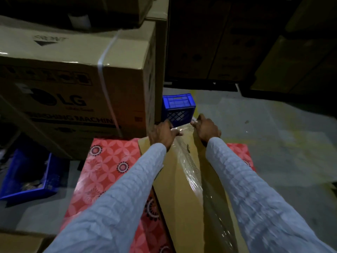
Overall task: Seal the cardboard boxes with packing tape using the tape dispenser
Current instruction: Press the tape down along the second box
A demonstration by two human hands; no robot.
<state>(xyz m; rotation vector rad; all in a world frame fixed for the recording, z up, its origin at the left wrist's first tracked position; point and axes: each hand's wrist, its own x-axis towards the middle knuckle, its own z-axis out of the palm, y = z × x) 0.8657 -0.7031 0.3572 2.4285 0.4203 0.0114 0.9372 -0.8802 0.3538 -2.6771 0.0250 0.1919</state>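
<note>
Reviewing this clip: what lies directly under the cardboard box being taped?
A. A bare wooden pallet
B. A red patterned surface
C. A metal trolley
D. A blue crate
B: the cardboard box rests on the red patterned surface, which shows on both sides of it.

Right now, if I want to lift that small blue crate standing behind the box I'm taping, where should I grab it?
Grip the blue crate by its open top rim, coming from above. It stands upright with the rim exposed; a slot shows in the far wall. The large LG box crowds its left side, and both hands, left hand and right hand, are pressing tape on the cardboard box in front.
</note>
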